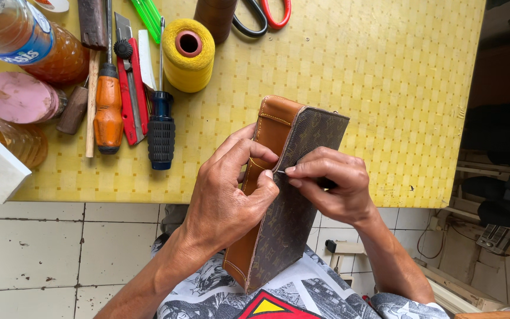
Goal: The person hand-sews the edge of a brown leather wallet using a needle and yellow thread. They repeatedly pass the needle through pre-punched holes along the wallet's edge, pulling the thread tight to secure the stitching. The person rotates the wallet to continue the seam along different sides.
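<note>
Two hands meet on a brown patterned bag point(293, 201) with a tan leather edge, held just off the near edge of the yellow table point(385, 88). The left hand point(225, 195) is clamped around the tan edge, thumb pressing the seam. The right hand point(329, 183) pinches a thin needle point(281, 172) against that seam, fingertips closed on it. Beyond the bag, on the table, stand a yellow thread spool point(188, 54), a black-handled screwdriver point(161, 127) and an orange-handled one point(108, 112), with scissors point(264, 18) farther back.
</note>
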